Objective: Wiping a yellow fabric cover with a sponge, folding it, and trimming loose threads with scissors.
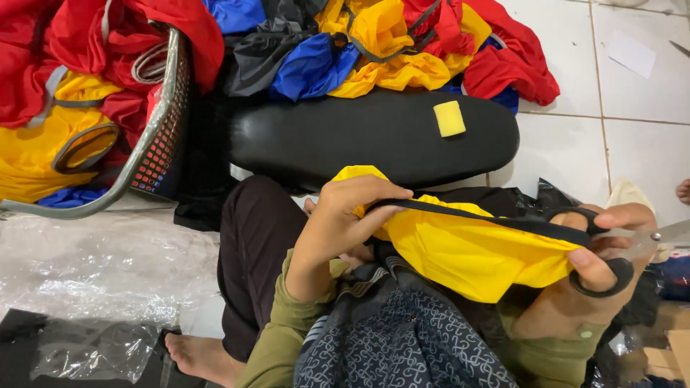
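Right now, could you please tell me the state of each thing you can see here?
Yellow fabric piece with black strap: held taut between both hands.
Black-handled scissors: gripped in right hand, blades partly out of view.
Left hand: fingers pinching the strap.
Grey plastic basket: tipped, stuffed with fabric.
Small yellow block: lying on the black cushion.

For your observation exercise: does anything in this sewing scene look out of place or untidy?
Yes. A small yellow block sits alone on the black seat cushion, and coloured fabric spills in an unsorted heap behind it, overflowing the basket. Loose clear plastic sheeting lies crumpled on the floor.
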